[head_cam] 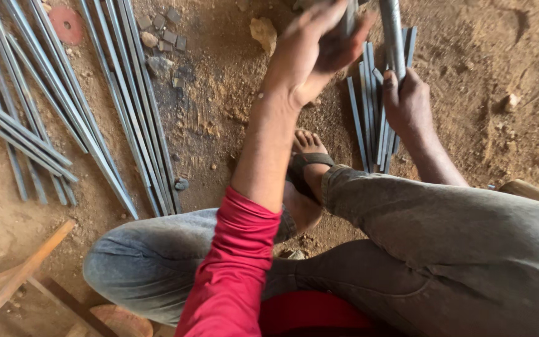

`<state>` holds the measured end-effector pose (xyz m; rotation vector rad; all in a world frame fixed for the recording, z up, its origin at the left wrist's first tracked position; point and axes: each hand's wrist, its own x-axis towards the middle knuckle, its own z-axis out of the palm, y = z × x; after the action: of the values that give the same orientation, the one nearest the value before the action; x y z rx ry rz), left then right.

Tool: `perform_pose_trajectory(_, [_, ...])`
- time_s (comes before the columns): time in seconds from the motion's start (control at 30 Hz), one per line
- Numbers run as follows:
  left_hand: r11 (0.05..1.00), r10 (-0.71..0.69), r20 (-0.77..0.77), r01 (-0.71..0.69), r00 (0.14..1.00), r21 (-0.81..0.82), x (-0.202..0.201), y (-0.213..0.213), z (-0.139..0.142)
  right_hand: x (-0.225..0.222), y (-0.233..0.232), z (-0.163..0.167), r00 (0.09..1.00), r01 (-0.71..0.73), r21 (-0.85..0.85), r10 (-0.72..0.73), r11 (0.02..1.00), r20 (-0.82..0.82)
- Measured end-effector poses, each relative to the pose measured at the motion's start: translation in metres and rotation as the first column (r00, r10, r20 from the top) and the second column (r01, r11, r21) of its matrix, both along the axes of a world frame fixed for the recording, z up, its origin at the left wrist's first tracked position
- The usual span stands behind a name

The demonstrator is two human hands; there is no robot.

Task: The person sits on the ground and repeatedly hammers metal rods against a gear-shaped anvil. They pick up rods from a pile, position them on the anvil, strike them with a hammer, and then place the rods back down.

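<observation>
The short grey metal strips (pixel 375 106) lay bundled on the dirt floor (pixel 232 112) near its far edge, just ahead of the sandalled foot (pixel 310 159). I noted the right hand (pixel 407 103) pressed down on the bundle, fingers closed about an upright grey rod (pixel 393 34). The left hand (pixel 319 47) was raised above, curled round something blurred; I could not tell what. My judgement: keep the right hand clamping the strips flat and the rod square. The rod's top was cut off by the frame. Long bars (pixel 63 106) lay well apart toward the left edge.
</observation>
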<state>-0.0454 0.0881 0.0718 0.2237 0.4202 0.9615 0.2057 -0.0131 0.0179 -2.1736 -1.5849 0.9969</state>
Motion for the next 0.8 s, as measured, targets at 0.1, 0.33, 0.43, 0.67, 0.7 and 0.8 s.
perform_pose_trajectory(0.1, [0.994, -0.027, -0.593, 0.083, 0.805, 0.068, 0.003, -0.006, -0.029, -0.006, 0.006, 0.011, 0.999, 0.039, 0.013, -0.039, 0.999, -0.019])
perform_pose_trajectory(0.33, [0.927, 0.372, -0.923, 0.08, -0.096, 0.365, 0.038, 0.026, -0.082, -0.003, 0.003, 0.049, 0.903, 0.135, -0.003, -0.124, 0.991, -0.411])
perform_pose_trajectory(0.43, [0.937, 0.347, -0.912, 0.11, -0.216, 0.331, 0.043, 0.035, -0.082, 0.007, 0.007, 0.044, 0.948, 0.002, 0.365, 0.115, 0.931, -0.297])
perform_pose_trajectory(0.67, [0.918, 0.396, -0.907, 0.086, -0.143, 0.388, 0.042, 0.032, -0.077, 0.011, 0.04, 0.021, 0.943, -0.278, 0.453, 0.33, 0.847, -0.038])
perform_pose_trajectory(0.7, [0.926, 0.377, -0.914, 0.088, -0.148, 0.368, 0.041, 0.033, -0.078, 0.012, 0.045, 0.021, 0.966, -0.196, 0.394, 0.246, 0.898, -0.08])
perform_pose_trajectory(0.8, [0.95, 0.31, -0.934, 0.107, -0.177, 0.295, 0.039, 0.029, -0.087, 0.019, 0.049, 0.025, 0.973, -0.021, 0.297, 0.088, 0.955, -0.213])
